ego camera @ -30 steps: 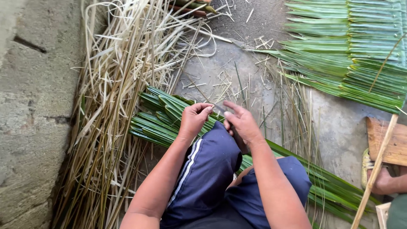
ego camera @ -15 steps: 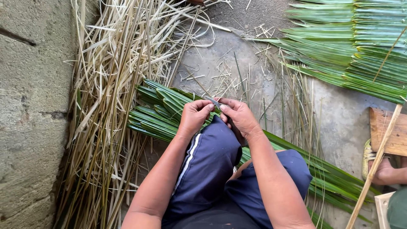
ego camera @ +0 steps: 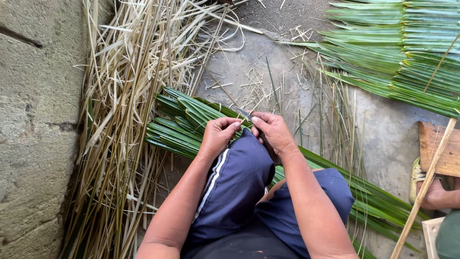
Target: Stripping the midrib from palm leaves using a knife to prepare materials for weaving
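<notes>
Pinching a green leaf strip (ego camera: 239, 125) over the raised knee (ego camera: 239, 168), the left hand (ego camera: 218, 136) is curling its fingers closed around it, thumb pressed against the fingertips. The right hand (ego camera: 273, 134) is gripping a small blade (ego camera: 243, 113), whose thin grey tip is showing just above the two thumbs, right beside the left fingertips. Both hands are nearly touching, so the cutting edge is sitting very close to bare skin; if the blade is slipping off the slick leaf or catching on its midrib, it could be nicking the left thumb or forefinger. Exactly how the edge is lying against the strip is hidden by the fingers.

Under the hands, a bundle of green fronds (ego camera: 182, 129) is lying across the concrete floor (ego camera: 383, 139) and running beneath the legs, so a dropped strip could be getting lost among them. Dry straw (ego camera: 124, 96) is piling up along the wall (ego camera: 33, 120) to the left. More fronds (ego camera: 402, 52) are stacked at upper right. Another person's foot (ego camera: 429, 194) and a stick (ego camera: 424, 187) are sitting at the right edge, well apart from the blade.
</notes>
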